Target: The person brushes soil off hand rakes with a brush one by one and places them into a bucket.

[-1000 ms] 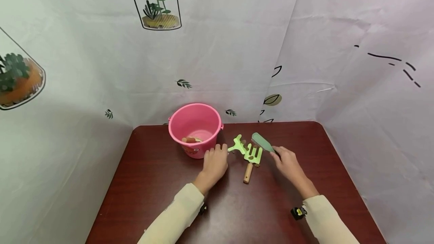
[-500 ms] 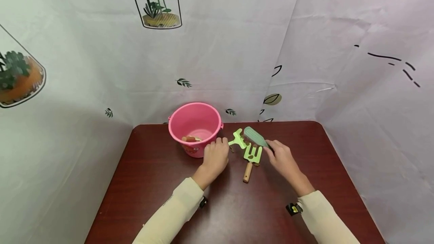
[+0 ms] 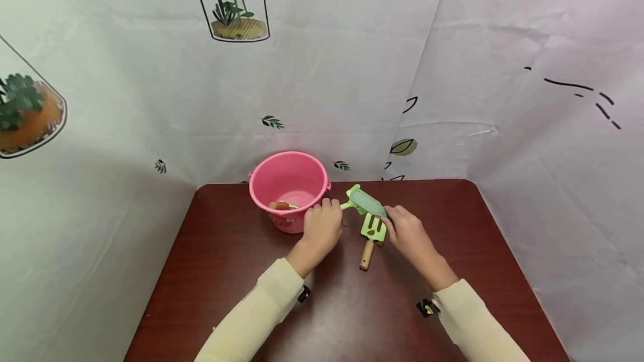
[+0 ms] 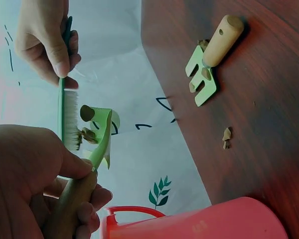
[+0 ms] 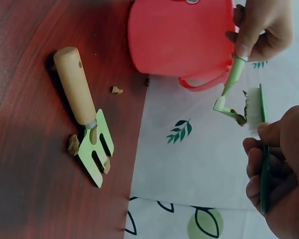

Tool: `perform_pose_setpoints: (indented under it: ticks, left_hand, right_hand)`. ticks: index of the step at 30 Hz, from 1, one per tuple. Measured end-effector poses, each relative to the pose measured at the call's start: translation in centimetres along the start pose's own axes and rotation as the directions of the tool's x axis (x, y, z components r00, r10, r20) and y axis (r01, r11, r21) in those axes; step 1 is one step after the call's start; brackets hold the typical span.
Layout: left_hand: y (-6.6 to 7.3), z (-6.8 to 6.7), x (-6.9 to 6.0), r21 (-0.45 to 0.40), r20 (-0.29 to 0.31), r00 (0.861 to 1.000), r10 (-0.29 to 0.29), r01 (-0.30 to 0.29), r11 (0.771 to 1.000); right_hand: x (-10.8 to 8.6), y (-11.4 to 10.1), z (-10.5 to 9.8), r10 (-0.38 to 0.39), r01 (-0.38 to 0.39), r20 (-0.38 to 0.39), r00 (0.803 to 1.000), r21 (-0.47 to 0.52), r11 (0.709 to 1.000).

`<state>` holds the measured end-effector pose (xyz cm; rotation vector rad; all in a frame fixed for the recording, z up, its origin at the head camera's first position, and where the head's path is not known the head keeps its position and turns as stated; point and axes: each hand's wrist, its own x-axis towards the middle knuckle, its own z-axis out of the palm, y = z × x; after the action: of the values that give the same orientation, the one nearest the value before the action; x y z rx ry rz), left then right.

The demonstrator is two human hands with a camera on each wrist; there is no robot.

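My left hand (image 3: pixel 322 227) grips the wooden handle of a small light-green hand rake (image 4: pixel 103 132), held above the table beside the pink bucket. Brown bits (image 4: pixel 87 113) cling to the rake's head. In my right hand (image 3: pixel 408 233) is a green brush (image 3: pixel 367 203) with white bristles (image 5: pixel 253 107). In both wrist views its bristles face the rake head and meet a brown bit there. Below them a light-green hand fork (image 5: pixel 97 147) with a wooden handle lies on the table, brown pieces on and beside it.
The pink bucket (image 3: pixel 308 219) stands near the table's back edge, left of the tools. A wooden-handled tool (image 3: pixel 279 205) lies inside it. A loose brown bit (image 4: pixel 227 137) is on the dark red table (image 3: pixel 352 317). Printed fabric (image 3: pixel 327 71) hangs behind.
My right hand has moved left with the brush, bringing it from beside the fork onto the rake head. My left hand has risen slightly with the rake. The fork and bucket stay put.
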<state>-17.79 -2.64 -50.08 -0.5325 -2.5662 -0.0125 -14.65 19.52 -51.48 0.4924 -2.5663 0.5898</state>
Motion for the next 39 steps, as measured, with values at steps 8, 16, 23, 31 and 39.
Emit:
perform_pose_setpoints:
  ticks: [8,16,23,31,39]
  left_hand:
    - [0.0,0.0,-0.1,0.014,0.023,1.0,0.009,-0.009,1.0]
    - [-0.2,0.0,-0.3,0.035,0.03,0.999,0.011,-0.012,0.999]
    - [-0.4,0.0,-0.5,0.042,0.035,0.999,0.012,-0.014,0.999]
    - [-0.4,-0.4,-0.4,0.042,0.032,0.999,0.007,-0.009,0.999]
    - [-0.5,-0.3,-0.1,0.037,0.031,0.999,0.008,-0.009,0.999]
  right_hand:
    - [0.2,0.4,-0.1,-0.008,0.007,-0.016,1.0,-0.055,0.998]
    - [0.4,1.1,-0.5,0.035,-0.036,-0.011,0.999,-0.045,0.998]
    - [0.4,1.9,-0.7,0.086,-0.086,0.002,0.996,-0.029,0.996]
    - [0.3,2.9,-1.3,0.139,-0.138,0.009,0.99,-0.021,0.99]
    - [0.4,1.9,-1.5,0.095,-0.095,0.011,0.995,0.028,0.995]
